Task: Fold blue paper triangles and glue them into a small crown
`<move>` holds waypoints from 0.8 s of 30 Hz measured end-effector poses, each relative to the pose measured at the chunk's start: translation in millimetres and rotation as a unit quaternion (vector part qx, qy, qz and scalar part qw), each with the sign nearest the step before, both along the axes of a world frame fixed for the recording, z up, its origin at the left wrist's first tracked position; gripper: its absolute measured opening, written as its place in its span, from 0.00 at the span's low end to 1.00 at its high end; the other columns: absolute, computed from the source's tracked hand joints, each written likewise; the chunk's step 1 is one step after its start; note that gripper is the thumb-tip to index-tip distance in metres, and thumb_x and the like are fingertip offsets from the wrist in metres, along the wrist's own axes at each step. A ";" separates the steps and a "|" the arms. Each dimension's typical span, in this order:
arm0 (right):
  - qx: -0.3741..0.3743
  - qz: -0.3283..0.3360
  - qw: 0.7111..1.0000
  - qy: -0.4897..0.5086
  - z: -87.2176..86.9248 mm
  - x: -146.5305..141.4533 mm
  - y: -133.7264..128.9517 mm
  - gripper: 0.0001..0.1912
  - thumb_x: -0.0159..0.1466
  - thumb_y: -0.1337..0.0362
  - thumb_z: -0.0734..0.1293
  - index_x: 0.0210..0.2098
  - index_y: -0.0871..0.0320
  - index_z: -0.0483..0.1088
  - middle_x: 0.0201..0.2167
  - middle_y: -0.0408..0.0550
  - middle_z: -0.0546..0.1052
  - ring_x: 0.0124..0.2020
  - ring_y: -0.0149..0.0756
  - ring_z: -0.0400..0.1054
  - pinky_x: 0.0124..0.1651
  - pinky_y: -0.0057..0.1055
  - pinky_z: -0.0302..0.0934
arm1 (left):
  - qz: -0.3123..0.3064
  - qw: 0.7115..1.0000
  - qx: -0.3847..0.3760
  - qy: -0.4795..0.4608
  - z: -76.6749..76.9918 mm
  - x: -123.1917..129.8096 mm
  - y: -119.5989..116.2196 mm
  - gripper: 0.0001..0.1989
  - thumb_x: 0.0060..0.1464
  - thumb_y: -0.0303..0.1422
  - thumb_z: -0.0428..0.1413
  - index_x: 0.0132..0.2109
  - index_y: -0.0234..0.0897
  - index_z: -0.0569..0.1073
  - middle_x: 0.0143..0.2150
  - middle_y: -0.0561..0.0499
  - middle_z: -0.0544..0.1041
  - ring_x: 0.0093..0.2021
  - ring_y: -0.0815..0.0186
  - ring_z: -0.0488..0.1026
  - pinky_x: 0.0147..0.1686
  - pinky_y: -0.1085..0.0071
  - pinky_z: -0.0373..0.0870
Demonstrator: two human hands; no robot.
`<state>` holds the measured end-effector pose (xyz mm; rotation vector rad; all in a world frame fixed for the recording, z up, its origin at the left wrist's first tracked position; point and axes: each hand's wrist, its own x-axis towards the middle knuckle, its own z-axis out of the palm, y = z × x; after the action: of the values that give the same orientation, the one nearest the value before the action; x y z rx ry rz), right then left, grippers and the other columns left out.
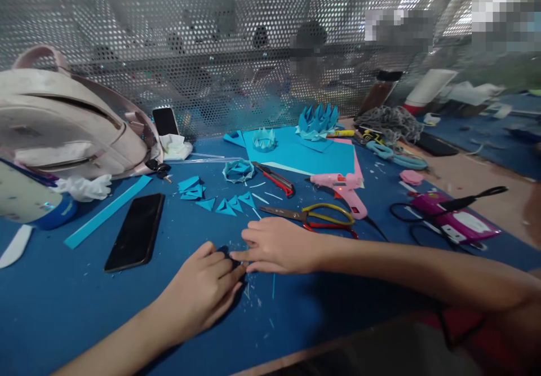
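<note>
My left hand [205, 286] and my right hand [283, 245] meet low over the blue tabletop [177, 331], fingertips touching. Both have their fingers closed together; whatever they may pinch is hidden. Just beyond my right hand lie scissors [325, 216] with yellow and red handles. A pink glue gun [344, 190] rests behind them, its small light lit. Several folded blue paper triangles [228, 206] lie past my fingers, near a pale paper ring [238, 171] with blue pieces inside. A red utility knife [276, 180] lies beside that ring. Thin paper scraps are scattered around my hands.
A black phone [135, 232] and a blue paper strip [107, 212] lie left, before a pale backpack [71, 122]. Pointed blue paper crowns [318, 121] stand on blue sheets [287, 153] at the back. A purple box [456, 218] with cords is right. A perforated metal screen [236, 43] closes the back.
</note>
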<state>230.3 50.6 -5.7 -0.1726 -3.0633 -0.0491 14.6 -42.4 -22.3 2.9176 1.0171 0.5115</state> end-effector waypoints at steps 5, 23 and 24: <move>-0.035 -0.028 0.999 0.028 -2.4 9.9 0.7 0.23 0.70 0.52 0.64 0.59 0.56 0.68 0.42 0.49 0.73 0.39 0.39 0.64 0.35 0.32 0.56 | 0.008 1.000 -0.006 -0.002 -2.0 -3.3 -1.9 0.14 0.70 0.30 0.43 0.53 0.33 0.71 0.30 0.51 0.73 0.31 0.62 0.67 0.36 0.63 0.54; -0.011 -0.007 0.991 0.130 -19.7 8.0 1.5 0.11 0.72 0.62 0.61 0.39 0.56 0.74 0.36 0.44 0.76 0.35 0.32 0.63 0.34 0.31 0.51 | 0.002 0.995 0.099 -0.025 -11.8 -7.3 7.5 0.10 0.68 0.27 0.49 0.47 0.33 0.75 0.28 0.53 0.71 0.29 0.63 0.65 0.35 0.63 0.58; 0.001 -0.004 0.991 0.133 -21.2 7.8 0.8 0.11 0.73 0.63 0.61 0.38 0.56 0.74 0.36 0.44 0.76 0.35 0.33 0.63 0.32 0.31 0.49 | 0.003 0.994 0.101 -0.029 -12.1 -7.9 8.2 0.10 0.67 0.27 0.49 0.47 0.34 0.75 0.27 0.53 0.71 0.29 0.64 0.65 0.35 0.63 0.58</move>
<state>238.1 51.4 -26.9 -0.1763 -2.7962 -0.0283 6.7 -34.1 -34.4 3.0523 1.0255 0.7355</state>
